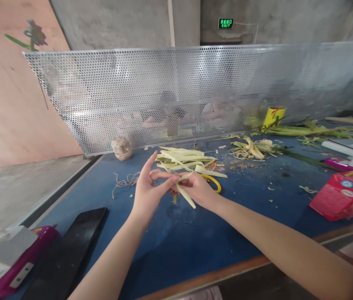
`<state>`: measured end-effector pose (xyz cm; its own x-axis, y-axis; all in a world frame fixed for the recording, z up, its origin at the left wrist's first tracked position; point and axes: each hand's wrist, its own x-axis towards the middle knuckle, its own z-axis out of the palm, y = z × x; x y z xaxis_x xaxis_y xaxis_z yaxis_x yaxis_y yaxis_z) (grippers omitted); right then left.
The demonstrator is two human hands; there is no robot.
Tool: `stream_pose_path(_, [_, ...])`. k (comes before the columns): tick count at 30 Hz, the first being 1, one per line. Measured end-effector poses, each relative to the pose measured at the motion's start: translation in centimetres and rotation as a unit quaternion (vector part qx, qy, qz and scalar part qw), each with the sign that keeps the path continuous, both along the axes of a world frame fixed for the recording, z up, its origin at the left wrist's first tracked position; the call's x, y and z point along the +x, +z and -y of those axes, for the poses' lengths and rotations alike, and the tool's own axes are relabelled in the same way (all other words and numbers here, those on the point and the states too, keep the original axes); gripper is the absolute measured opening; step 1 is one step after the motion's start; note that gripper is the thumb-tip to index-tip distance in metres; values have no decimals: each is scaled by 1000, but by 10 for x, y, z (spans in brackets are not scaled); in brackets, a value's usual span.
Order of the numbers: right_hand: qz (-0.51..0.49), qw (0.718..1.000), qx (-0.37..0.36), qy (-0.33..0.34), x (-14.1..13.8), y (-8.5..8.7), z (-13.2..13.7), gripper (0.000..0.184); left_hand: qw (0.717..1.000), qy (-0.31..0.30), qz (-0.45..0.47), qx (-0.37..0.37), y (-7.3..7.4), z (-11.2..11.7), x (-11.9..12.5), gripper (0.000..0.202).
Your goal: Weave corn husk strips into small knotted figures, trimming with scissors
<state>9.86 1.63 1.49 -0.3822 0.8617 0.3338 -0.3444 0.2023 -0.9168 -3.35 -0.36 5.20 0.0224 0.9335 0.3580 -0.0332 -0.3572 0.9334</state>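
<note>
My left hand [151, 187] and my right hand [200, 189] meet above the blue table. Between their fingertips is a pale green leaf strip [186, 196], its free end slanting down to the right. My left thumb presses on it near the fold, with one finger raised. The right fingers are closed around the same strip, and their tips are partly hidden. Just beyond the hands lies a pile of similar pale strips [179, 156]. A yellow loop handle [215, 183] shows beside my right hand; the rest of that tool is hidden.
A perforated metal screen [139, 87] stands along the table's back, with people behind it. String [126, 181] and a ball of twine [122, 148] lie left. Plant scraps [253, 150], a yellow roll [273, 118] and a red packet [340, 193] are right. A black slab [73, 246] lies front left.
</note>
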Motion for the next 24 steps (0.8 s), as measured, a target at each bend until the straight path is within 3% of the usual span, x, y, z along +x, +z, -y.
stream_pose_path(6, [19,999,6,-25,0,2,2,24,1000,23,11,1,-5,0,5,87])
stream_pose_path(18, [54,997,23,-46,3,-1,0,30,998,30,53,-24,-1,4,7,79])
stream_pose_path(24, [51,997,27,-59,2,0,1,28,999,42,29,-5,-3,4,7,77])
